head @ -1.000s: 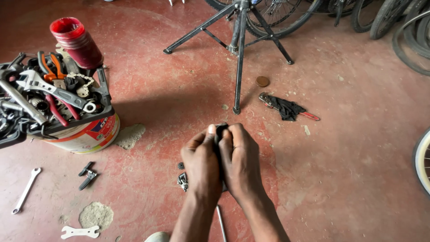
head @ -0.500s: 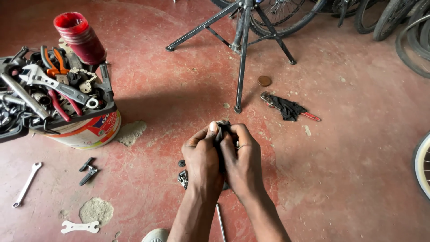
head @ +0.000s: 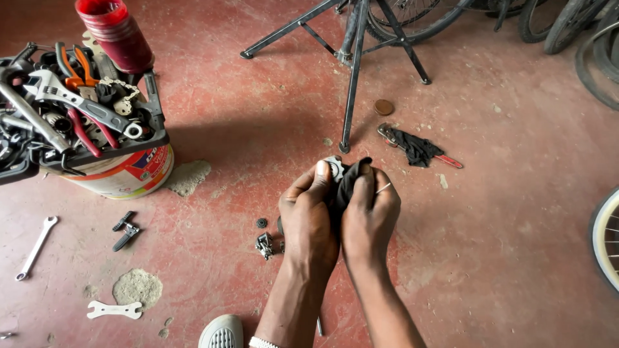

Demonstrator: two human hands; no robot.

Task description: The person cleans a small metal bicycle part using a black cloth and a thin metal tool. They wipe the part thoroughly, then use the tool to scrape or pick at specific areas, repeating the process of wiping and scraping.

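My left hand [head: 308,218] and my right hand [head: 369,218] are pressed together over the red floor, both closed around a small grey metal part [head: 334,169] wrapped in a black rag [head: 348,182]. The part's round edge shows above my left thumb. A ring sits on a finger of my right hand. On the floor just left of my hands lie a small metal piece [head: 264,245] and a dark washer [head: 261,223].
A tray of tools [head: 77,109] rests on a white bucket [head: 126,177] at left, with a red can [head: 113,32] behind. Two flat spanners [head: 35,248] [head: 115,310] lie on the floor. A work stand's legs [head: 353,71], another rag with a tool [head: 416,147], and bicycle wheels [head: 603,241] surround me.
My hands stay together on the rag and part, with the fingers shifting slightly. The view has tilted a little, so the bucket sits marginally higher.
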